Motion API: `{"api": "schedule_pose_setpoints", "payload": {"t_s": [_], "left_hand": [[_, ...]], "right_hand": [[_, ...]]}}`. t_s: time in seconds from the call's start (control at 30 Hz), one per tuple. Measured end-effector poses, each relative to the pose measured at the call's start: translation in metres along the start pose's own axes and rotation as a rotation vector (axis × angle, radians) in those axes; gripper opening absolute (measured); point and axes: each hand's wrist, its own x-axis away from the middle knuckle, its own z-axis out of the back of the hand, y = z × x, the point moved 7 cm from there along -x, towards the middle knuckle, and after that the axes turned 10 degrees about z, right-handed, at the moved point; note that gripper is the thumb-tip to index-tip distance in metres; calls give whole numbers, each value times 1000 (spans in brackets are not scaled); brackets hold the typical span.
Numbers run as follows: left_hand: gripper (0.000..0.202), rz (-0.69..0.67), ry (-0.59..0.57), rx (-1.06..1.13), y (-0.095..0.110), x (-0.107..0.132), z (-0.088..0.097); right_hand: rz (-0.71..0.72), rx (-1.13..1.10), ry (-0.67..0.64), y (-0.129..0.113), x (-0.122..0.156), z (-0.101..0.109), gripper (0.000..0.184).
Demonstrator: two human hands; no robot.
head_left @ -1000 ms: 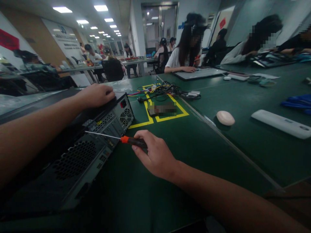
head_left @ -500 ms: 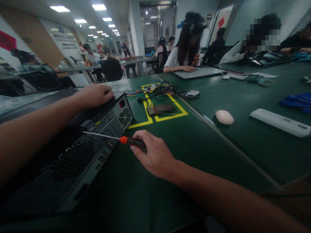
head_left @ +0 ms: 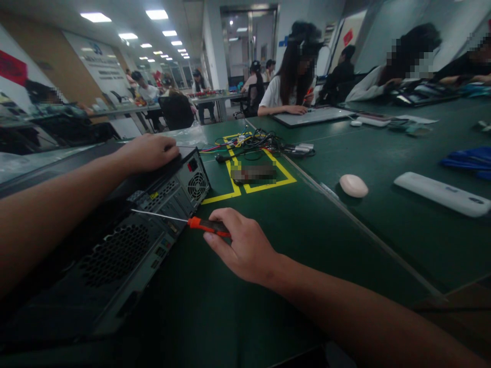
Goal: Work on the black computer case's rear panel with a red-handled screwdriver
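Computer tower (head_left: 103, 294): on the green desk (head_left: 307, 230), left side of the head view, lying at an angle with its rear face turned toward the right and the viewer. Visible on that rear face: fan grille (head_left: 197, 185) near the far end, red switch (head_left: 191, 166) just beside it, small yellow label (head_left: 154, 195), honeycomb vent (head_left: 117, 253) toward the near end. Lower near part is too dark to read in detail.

Left grip (head_left: 151, 152): laid on the tower's upper face near the far edge, fingers curled; cannot tell whether they clasp any part. Left forearm (head_left: 72, 191) crosses above the tower and hides some of it.

Right grip (head_left: 243, 245): closed around the handle of a screwdriver (head_left: 195, 223), orange and dark, thumb along the near side. Shaft points left, roughly level, in front of the rear face. Tip is close to the face; contact cannot be determined.

Surroundings: yellow tape (head_left: 272, 185) outlines an area beyond the right grip; within it, a dark object (head_left: 257, 174), partly pixelated. Tangled cables (head_left: 264, 140) at the far end of the outline, partly over the tape. Right of the desk seam: pale rounded object (head_left: 353, 185), long white device (head_left: 441, 194), blue item (head_left: 468, 159). Across the desk, a co-worker (head_left: 289, 92) in a white top sits at a flat panel (head_left: 310, 116), one hand on its edge.
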Motion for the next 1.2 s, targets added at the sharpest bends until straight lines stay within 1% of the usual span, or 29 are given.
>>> {"api": "schedule_pose_setpoints", "payload": {"t_s": [0.27, 0.37, 0.57, 0.8, 1.2], "left_hand": [[53, 5, -2, 10, -1, 0, -1], [53, 23, -19, 4, -1, 0, -1], [59, 13, -15, 2, 0, 0, -1], [53, 13, -15, 14, 0, 0, 0], [53, -20, 5, 21, -3, -2, -3]], "right_hand": [[4, 10, 32, 1, 0, 2, 23], [-19, 5, 14, 2, 0, 0, 25], [-30, -26, -13, 0, 1, 0, 37], [-29, -7, -24, 1, 0, -2, 21], [-27, -44, -31, -1, -1, -1, 20]]}}
